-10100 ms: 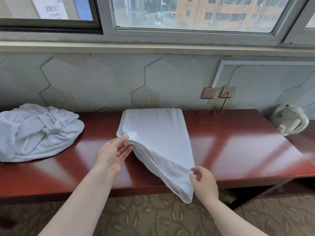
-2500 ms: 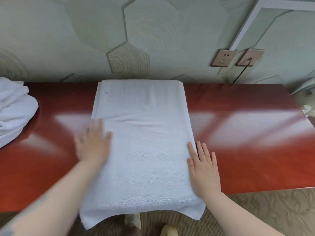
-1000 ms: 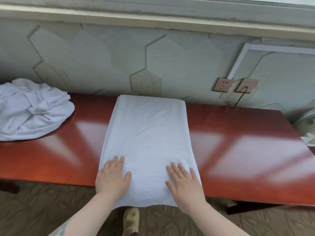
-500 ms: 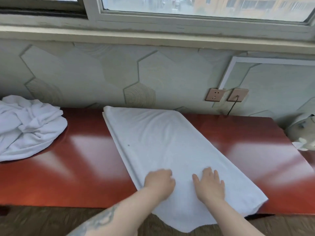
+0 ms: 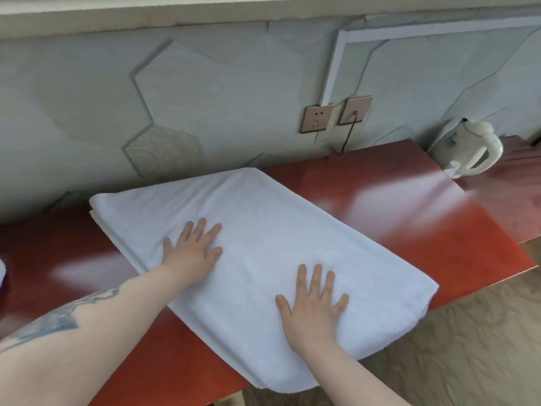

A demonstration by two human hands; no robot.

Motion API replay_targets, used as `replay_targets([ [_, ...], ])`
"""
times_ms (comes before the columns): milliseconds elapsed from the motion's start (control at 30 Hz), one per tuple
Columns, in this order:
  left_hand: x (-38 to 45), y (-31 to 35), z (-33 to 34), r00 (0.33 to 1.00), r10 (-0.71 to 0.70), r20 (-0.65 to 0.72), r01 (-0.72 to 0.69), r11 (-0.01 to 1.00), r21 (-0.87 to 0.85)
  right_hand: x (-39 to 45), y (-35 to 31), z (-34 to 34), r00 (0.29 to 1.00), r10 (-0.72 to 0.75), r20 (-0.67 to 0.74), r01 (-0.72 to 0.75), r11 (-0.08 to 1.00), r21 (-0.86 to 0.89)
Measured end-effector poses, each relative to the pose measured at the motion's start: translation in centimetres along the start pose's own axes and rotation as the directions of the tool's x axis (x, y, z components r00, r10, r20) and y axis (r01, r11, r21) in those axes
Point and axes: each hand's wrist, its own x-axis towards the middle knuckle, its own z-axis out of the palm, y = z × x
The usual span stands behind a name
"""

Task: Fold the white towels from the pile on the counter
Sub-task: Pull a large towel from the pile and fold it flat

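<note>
Left hand: one, centre-left of frame, fingers spread flat, gripping nothing; likely smoothing.
Folded white terry towel: one, centre, lying diagonally on the glossy red-brown wooden surface, near corner overhanging.
Right hand: one, lower centre, likewise flat, pinning the near end.
Cream plastic kettle: one, upper right.

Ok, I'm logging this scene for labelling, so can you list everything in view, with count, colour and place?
towel: one, white, folded, lying slantwise on the counter, near end overhanging the front edge
counter: one, glossy red-brown, along the wall
sockets: two, bronze, on the wall; the right one has a black cord
kettle: one, white, far right
pile: white sliver at the left edge
left hand: flat on the towel
right hand: flat on the towel, fingers spread
</note>
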Motion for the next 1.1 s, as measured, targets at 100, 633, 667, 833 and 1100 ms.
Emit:
replay_targets([
  [100, -1.5, -0.2, 1.1, 0.998, -0.056, -0.012, 0.055, 0.998, -0.014, 0.5, 0.3, 0.0, 1.0, -0.024, 0.0, 0.024, 1.0, 0.001],
  [633, -9.4, 1.0, -1.0, 0.947, -0.261, 0.186, 0.239, 0.961, 0.136, 4.1, -0.2, -4.3, 0.966, -0.255, 0.048, 0.257, 0.966, -0.034],
  [667, -8.6, 0.4, -1.7, 0.951, -0.253, 0.175, 0.241, 0.967, 0.086, 3.5, -0.9, -4.0, 0.976, -0.219, 0.007, 0.219, 0.974, -0.065],
  [833, -7.1, -3.9, -0.5, 0.965, -0.218, -0.145, 0.194, 0.967, -0.165, -0.2, -4.5, 0.2, 0.963, -0.25, -0.1, 0.258, 0.963, 0.078],
  [1100, -9.4, -7.1, 5.2, 0.944, -0.295, -0.144, 0.266, 0.945, -0.193, 2.8, -0.6, 1.0, 0.898, -0.397, -0.189, 0.378, 0.917, -0.13],
])
